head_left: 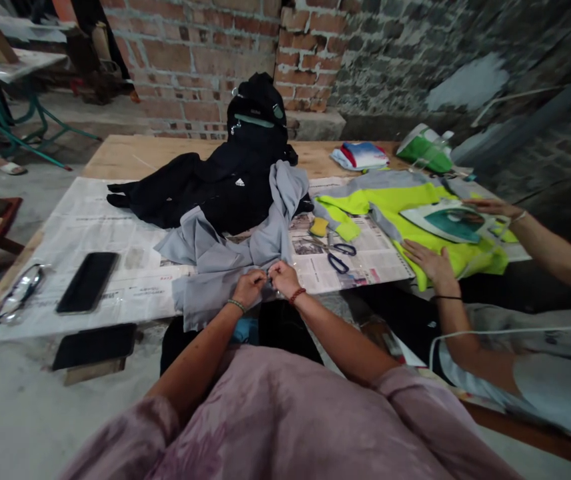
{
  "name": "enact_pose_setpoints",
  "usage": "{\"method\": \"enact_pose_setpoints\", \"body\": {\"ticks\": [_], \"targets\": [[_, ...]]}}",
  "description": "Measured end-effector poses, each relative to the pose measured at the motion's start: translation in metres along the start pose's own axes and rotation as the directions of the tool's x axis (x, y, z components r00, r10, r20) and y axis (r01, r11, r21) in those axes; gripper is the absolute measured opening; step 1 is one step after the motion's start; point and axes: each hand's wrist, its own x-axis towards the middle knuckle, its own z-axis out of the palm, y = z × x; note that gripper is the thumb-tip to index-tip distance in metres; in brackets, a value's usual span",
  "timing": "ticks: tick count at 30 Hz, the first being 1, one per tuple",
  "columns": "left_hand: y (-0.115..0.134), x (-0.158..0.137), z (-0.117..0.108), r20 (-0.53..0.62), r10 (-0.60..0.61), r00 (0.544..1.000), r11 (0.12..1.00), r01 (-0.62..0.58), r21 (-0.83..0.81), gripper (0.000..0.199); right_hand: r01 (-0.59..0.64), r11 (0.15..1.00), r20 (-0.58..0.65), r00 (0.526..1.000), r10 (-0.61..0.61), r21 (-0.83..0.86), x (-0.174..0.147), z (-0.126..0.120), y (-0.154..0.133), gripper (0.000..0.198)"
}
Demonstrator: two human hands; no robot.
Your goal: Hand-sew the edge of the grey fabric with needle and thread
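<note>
A grey cloth garment lies crumpled across the newspaper, its near part hanging over the table's front edge. My left hand is closed in a pinch on its edge. Right beside it my right hand pinches the same edge, the fingertips of both hands almost meeting. Whether a needle or other small thing is between the fingers is too small to tell. Behind the grey garment rests a black garment with a small white logo. Scissors with dark handles lie right of my hands, near a yellow sponge-like block.
At right a co-worker's hands press a neon yellow and grey garment with an iron. A black backpack stands at the back. Left are a phone and glasses. Folded cloths and a green-white bag sit far right.
</note>
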Motion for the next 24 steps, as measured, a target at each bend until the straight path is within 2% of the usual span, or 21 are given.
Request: {"method": "enact_pose_setpoints", "body": {"ticks": [2,7,10,14,18,21,24], "targets": [[0.000,0.000,0.000,0.004,-0.003,1.000,1.000,0.003,0.003,0.014,-0.011,1.000,0.002,1.000,0.011,-0.020,0.002,-0.002,0.000,0.001],[-0.001,-0.001,0.000,0.020,-0.003,1.000,1.000,0.003,0.019,0.013,-0.062,0.969,-0.151,0.983,0.101,0.241,0.016,-0.018,-0.021,0.006],[-0.002,0.000,-0.001,0.013,-0.004,1.000,1.000,0.004,0.020,0.012,-0.042,0.959,-0.135,0.987,0.083,0.280,0.017,-0.026,-0.030,0.008],[0.001,0.001,-0.002,0.000,-0.005,1.000,0.999,0.005,0.048,0.009,-0.040,0.931,0.017,0.999,0.037,0.362,0.006,-0.026,-0.036,0.020],[0.004,0.000,-0.002,-0.008,-0.014,1.000,0.994,0.015,0.106,0.009,-0.140,0.890,0.154,0.985,0.079,0.434,-0.003,-0.023,-0.043,0.022],[0.004,-0.001,0.000,-0.015,-0.034,0.999,0.990,0.036,0.135,0.010,-0.314,0.809,0.290,0.939,0.186,0.497,-0.005,-0.026,-0.050,0.014],[0.002,-0.001,0.001,-0.048,-0.070,0.996,0.990,0.075,0.121,0.024,-0.421,0.719,0.403,0.890,0.212,0.553,-0.006,-0.028,-0.056,0.007]]}}
